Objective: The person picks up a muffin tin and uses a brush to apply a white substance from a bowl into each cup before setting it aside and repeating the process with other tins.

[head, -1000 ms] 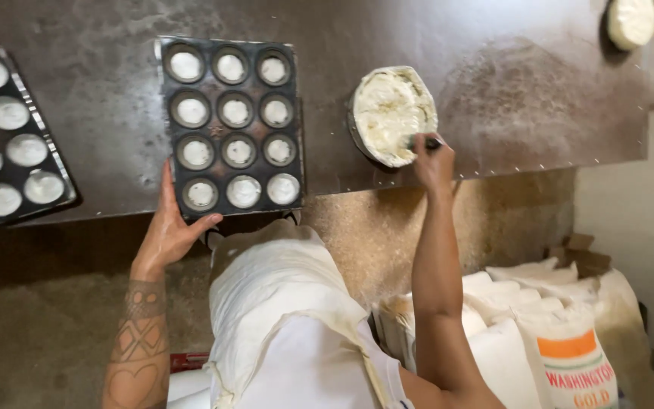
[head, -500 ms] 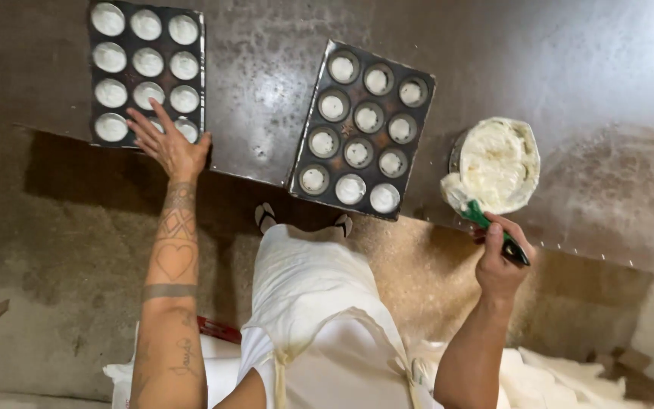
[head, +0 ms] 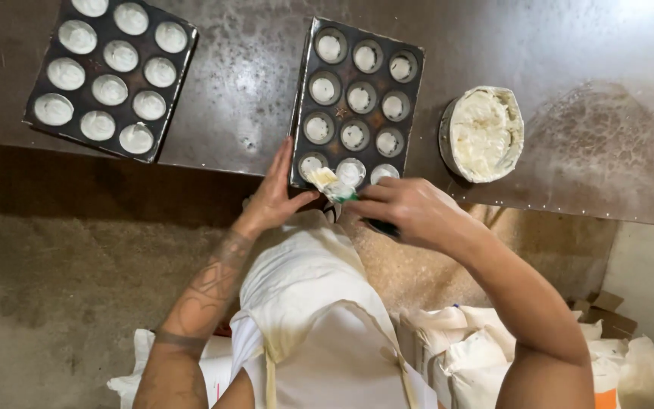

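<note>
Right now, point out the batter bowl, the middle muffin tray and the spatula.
batter bowl (head: pixel 483 133), head view, batter surface.
middle muffin tray (head: pixel 340 115), head view, dark metal between cups.
spatula (head: pixel 325 180), head view, batter-coated blade.

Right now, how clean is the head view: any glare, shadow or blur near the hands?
Head view: sharp overall; soft sheen on the metal table, no harsh glare; deep shadow under its front edge beside the left hand; right hand and its spatula slightly soft over the near muffin tray; edges bowed by the wide lens.
</note>
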